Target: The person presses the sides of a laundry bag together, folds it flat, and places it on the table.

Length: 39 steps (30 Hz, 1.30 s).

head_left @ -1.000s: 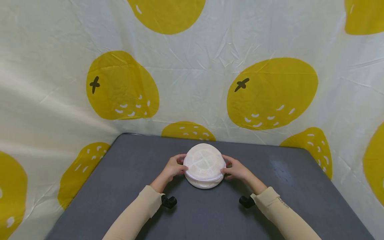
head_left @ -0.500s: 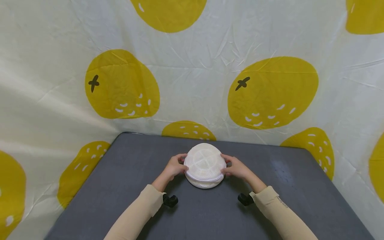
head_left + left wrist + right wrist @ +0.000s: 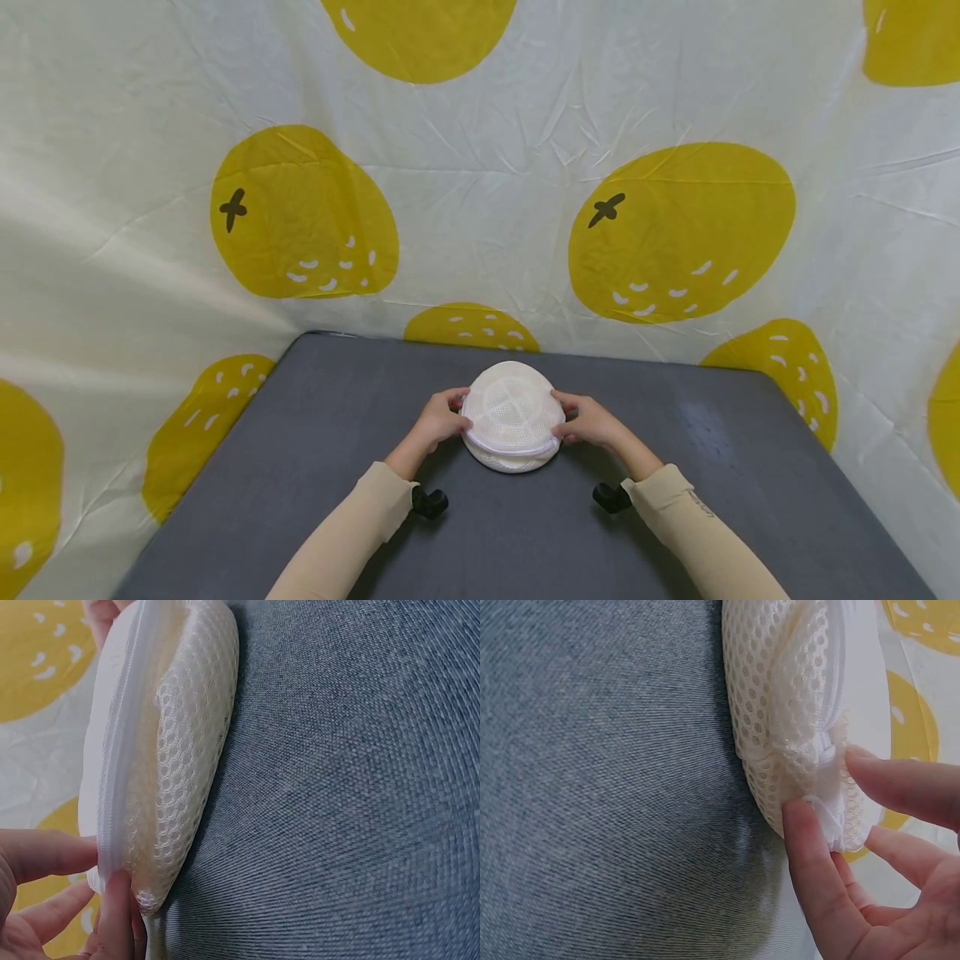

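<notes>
A round, white mesh laundry bag (image 3: 512, 408) with a white zipper along its rim rests on the dark tabletop in the head view. My left hand (image 3: 442, 419) pinches its left edge; in the left wrist view the thumb and fingers (image 3: 116, 911) grip the zipper band (image 3: 112, 787). On the opposite edge, my right hand (image 3: 592, 422) pinches the bag near a white fabric tab (image 3: 826, 776) at the zipper, seen in the right wrist view. The bag's mesh side (image 3: 191, 727) bulges below the zipper. Whatever is inside cannot be seen.
Behind the dark grey table (image 3: 510, 542) hangs a white curtain (image 3: 480, 225) printed with yellow fruit. Black wrist straps with camera mounts (image 3: 431, 503) sit at both sleeve cuffs, just above the table.
Both hands keep their hold on the bag's edges. The forearms have drawn slightly inward, and the bag's top has sunk a little.
</notes>
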Each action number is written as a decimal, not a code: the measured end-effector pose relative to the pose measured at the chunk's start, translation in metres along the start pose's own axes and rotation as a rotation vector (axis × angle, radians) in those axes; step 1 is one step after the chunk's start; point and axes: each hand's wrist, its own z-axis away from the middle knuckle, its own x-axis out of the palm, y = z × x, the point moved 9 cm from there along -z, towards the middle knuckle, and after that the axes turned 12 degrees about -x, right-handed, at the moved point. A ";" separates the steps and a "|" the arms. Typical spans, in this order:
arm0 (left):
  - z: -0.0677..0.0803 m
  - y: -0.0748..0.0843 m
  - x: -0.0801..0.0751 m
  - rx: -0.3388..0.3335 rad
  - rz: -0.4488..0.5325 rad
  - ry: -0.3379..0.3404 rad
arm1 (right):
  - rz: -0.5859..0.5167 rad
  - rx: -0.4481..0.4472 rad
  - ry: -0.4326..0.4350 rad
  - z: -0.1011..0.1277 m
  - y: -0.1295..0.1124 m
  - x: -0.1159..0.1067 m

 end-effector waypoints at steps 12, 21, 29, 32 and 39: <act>0.000 0.005 0.000 0.005 -0.017 0.006 | 0.038 -0.032 0.012 -0.002 0.001 -0.004; 0.003 0.004 0.000 0.002 0.008 -0.018 | 0.226 -0.111 -0.037 -0.001 -0.010 -0.005; 0.011 0.016 -0.002 0.135 -0.201 -0.040 | 0.469 -0.161 -0.096 0.006 -0.028 -0.004; 0.017 0.024 0.003 0.210 -0.347 -0.078 | 0.491 -0.195 -0.126 0.010 -0.035 -0.001; 0.030 0.026 0.019 0.254 -0.575 -0.206 | 0.401 -0.262 -0.243 0.014 -0.026 0.001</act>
